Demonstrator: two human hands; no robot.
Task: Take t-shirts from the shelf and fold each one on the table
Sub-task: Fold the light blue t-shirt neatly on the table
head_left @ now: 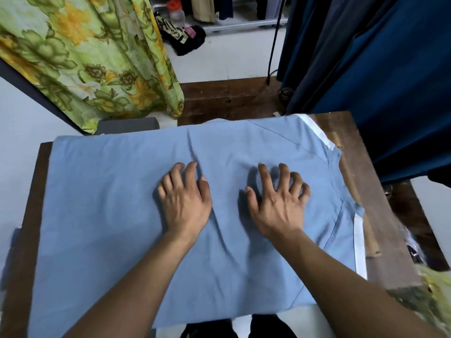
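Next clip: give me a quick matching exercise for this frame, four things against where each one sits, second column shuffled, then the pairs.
Things:
1. t-shirt
2. floral curtain
3. plastic jar
4. dark blue cloth

Places:
A. hanging at upper right, beside the table
B. on the floor far behind, red lid on top
C. spread flat on the table under left hand and right hand
D. hanging at upper left

Pairs: 1-C, 2-D, 3-B, 4-A
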